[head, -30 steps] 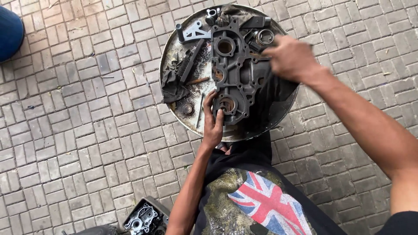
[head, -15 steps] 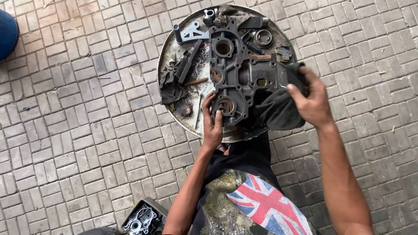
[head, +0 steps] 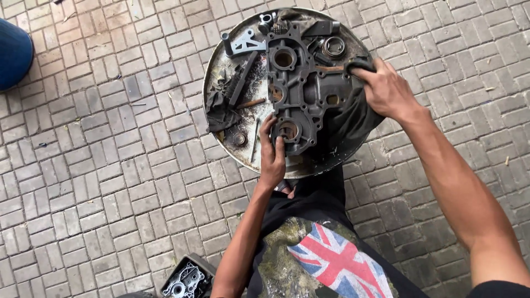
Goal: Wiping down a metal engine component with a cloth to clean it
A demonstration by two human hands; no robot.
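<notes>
A dark cast-metal engine cover (head: 301, 91) with several round holes lies on a round, dirty metal tray (head: 221, 66) set on the brick paving. My left hand (head: 272, 157) rests on the cover's near lower end, fingers curled beside a round hole. My right hand (head: 385, 88) presses a dark cloth (head: 345, 124) against the cover's right side. The cloth drapes down over the tray's right rim.
On the tray lie a silver bracket (head: 243, 44), a ring-shaped bearing (head: 333, 47), a thin rod (head: 254, 140) and a black rag (head: 219, 113). A blue object (head: 14, 52) sits at the far left. Another metal engine part (head: 185, 280) lies by my left knee.
My right hand swung from the tray's upper right down along the cover's right side, then back up to its right edge with the cloth. My left hand stayed on the cover.
</notes>
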